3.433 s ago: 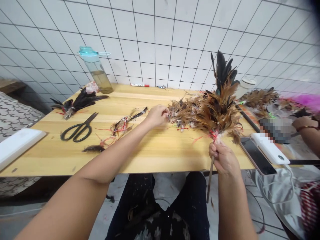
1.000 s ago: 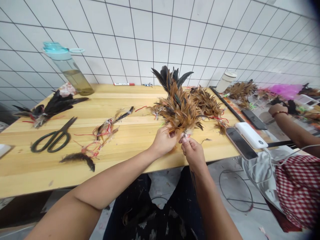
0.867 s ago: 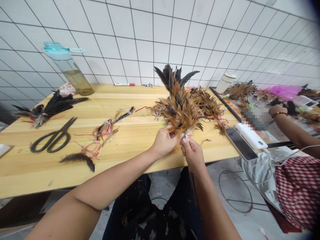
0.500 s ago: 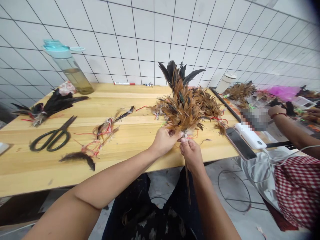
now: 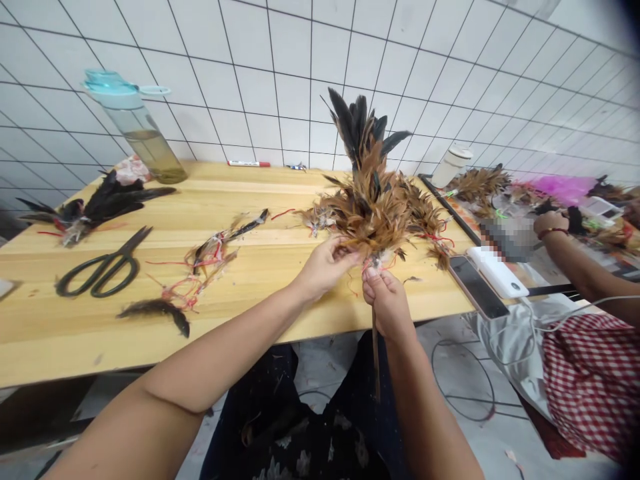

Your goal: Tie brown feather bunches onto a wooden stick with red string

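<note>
Gripping a feather duster (image 5: 373,200) snugly by its stick (image 5: 375,360) with the right hand (image 5: 389,300), just below the feathers (image 5: 377,223), more or less upright over the wooden table (image 5: 250,193). Having the left hand (image 5: 325,267) half curled at the lowest feathers, can't tell if actually pinching any tbh.

Feather bundle (image 5: 375,213): rough plumage is shown, sleeker at the dark tips.
Table (image 5: 280,267): smooth, grained wood is seen.
Far-left bottle (image 5: 153,147): clear plastic is suggested.
Right-side phone (image 5: 479,287): a glossy screen is shown.
Far wall (image 5: 290,67): smooth tile is seen.
</note>
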`<state>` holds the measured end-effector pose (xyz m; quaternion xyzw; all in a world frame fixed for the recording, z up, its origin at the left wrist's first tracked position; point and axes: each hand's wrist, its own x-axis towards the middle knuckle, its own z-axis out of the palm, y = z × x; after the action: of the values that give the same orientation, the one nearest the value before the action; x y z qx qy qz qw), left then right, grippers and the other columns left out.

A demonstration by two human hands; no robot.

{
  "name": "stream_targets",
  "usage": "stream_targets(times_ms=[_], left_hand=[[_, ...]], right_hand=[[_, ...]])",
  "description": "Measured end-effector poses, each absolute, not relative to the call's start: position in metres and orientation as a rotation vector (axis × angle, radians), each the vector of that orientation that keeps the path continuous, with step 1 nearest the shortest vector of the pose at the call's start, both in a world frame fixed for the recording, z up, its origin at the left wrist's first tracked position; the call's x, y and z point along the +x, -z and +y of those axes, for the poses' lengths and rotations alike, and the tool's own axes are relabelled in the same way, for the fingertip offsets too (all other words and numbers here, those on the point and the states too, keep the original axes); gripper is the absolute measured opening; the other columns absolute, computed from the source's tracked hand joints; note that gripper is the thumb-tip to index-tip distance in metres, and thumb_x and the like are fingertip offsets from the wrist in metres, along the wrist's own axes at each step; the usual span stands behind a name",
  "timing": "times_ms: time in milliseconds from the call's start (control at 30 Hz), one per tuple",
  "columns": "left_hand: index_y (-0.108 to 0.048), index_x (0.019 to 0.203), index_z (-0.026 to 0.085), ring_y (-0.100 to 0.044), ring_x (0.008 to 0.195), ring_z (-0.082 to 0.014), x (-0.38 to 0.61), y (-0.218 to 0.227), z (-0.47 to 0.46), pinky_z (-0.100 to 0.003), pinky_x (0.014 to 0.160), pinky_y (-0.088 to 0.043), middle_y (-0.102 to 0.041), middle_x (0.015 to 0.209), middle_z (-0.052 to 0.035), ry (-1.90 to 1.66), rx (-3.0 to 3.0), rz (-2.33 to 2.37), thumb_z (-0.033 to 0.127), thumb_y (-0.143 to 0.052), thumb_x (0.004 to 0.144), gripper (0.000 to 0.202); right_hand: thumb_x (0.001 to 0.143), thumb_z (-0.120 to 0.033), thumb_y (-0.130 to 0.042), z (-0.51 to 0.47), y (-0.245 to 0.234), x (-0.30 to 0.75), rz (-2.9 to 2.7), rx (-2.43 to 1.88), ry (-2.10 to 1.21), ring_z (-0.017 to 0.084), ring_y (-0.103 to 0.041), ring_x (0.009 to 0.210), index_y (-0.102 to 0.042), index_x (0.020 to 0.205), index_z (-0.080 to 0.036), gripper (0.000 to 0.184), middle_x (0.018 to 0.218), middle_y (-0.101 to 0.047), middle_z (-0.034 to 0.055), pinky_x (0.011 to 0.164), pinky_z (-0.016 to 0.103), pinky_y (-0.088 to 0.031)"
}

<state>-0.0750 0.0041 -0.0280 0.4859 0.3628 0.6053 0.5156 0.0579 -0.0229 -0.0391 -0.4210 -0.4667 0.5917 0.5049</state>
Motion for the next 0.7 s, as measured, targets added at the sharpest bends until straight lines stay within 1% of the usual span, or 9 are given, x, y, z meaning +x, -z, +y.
stream_targets(times_ms=[100,200,300,433,500,600,633,700], left_hand=[[-0.063,0.079,0.013,-0.056,0.071,-0.0113,-0.084,0.031,0.012,-0.025,0.075,-0.043,-0.065,0.076,-0.0005,-1.45,1.088,0.852,0.019,-0.071,0.062,0.02],[-0.067,0.075,0.012,-0.058,0.077,-0.015,-0.085,0.04,0.015,-0.029,0.079,-0.043,-0.068,0.077,-0.0023,-1.355,1.048,0.845,0.017,-0.072,0.058,0.019],[-0.068,0.072,0.012,-0.058,0.077,-0.0165,-0.077,0.048,0.011,-0.031,0.079,-0.044,-0.068,0.077,-0.0031,-1.241,1.064,0.802,0.023,-0.078,0.055,0.022],[-0.064,0.064,0.013,-0.053,0.065,-0.0116,-0.071,0.051,0.005,-0.026,0.068,-0.043,-0.061,0.066,-0.0003,-1.031,1.178,0.689,0.032,-0.078,0.058,0.025],[-0.066,0.072,0.014,-0.053,0.066,-0.0113,-0.073,0.048,0.004,-0.025,0.065,-0.042,-0.061,0.069,-0.0002,-0.923,1.267,0.613,0.035,-0.078,0.059,0.027],[-0.069,0.091,0.016,-0.058,0.081,-0.0159,-0.081,0.046,0.007,-0.027,0.073,-0.045,-0.066,0.085,-0.0047,-0.781,1.441,0.534,0.04,-0.077,0.063,0.038],[-0.069,0.092,0.016,-0.059,0.085,-0.0176,-0.085,0.047,0.009,-0.029,0.077,-0.046,-0.067,0.089,-0.0062,-0.758,1.487,0.576,0.042,-0.076,0.064,0.04],[-0.069,0.088,0.014,-0.059,0.088,-0.0195,-0.092,0.05,0.012,-0.032,0.081,-0.047,-0.068,0.09,-0.008,-0.781,1.529,0.729,0.045,-0.075,0.066,0.039]], right_hand=[[0.068,-0.051,-0.07,-0.028,0.028,0.057,-1.077,-0.986,-1.519,0.004,-0.021,0.044,-0.047,0.066,-0.018,0.04,0.051,-0.03,-0.0082,0.042,0.021,-0.012],[0.069,-0.049,-0.071,-0.036,0.023,0.058,-1.069,-0.926,-1.629,0.004,-0.021,0.045,-0.048,0.065,-0.018,0.039,0.053,-0.031,-0.0075,0.042,0.021,-0.011],[0.071,-0.047,-0.07,-0.045,0.023,0.057,-1.073,-0.85,-1.742,0.004,-0.018,0.045,-0.048,0.065,-0.017,0.038,0.053,-0.03,-0.0078,0.043,0.021,-0.01],[0.075,-0.046,-0.068,-0.054,0.024,0.053,-1.079,-0.745,-1.86,0.004,-0.015,0.046,-0.047,0.065,-0.017,0.037,0.054,-0.028,-0.0081,0.043,0.022,-0.009],[0.077,-0.045,-0.067,-0.057,0.024,0.052,-1.085,-0.698,-1.896,0.004,-0.015,0.046,-0.046,0.065,-0.017,0.037,0.054,-0.028,-0.0079,0.043,0.022,-0.009],[0.077,-0.044,-0.068,-0.058,0.023,0.055,-1.081,-0.659,-1.898,0.005,-0.016,0.046,-0.042,0.064,-0.018,0.039,0.055,-0.028,-0.0077,0.043,0.022,-0.01],[0.076,-0.044,-0.068,-0.058,0.023,0.057,-1.08,-0.663,-1.887,0.005,-0.016,0.046,-0.042,0.064,-0.018,0.039,0.055,-0.028,-0.0077,0.043,0.022,-0.01],[0.076,-0.045,-0.069,-0.056,0.022,0.064,-1.07,-0.694,-1.85,0.005,-0.016,0.046,-0.042,0.064,-0.018,0.039,0.055,-0.027,-0.0079,0.043,0.022,-0.009]])
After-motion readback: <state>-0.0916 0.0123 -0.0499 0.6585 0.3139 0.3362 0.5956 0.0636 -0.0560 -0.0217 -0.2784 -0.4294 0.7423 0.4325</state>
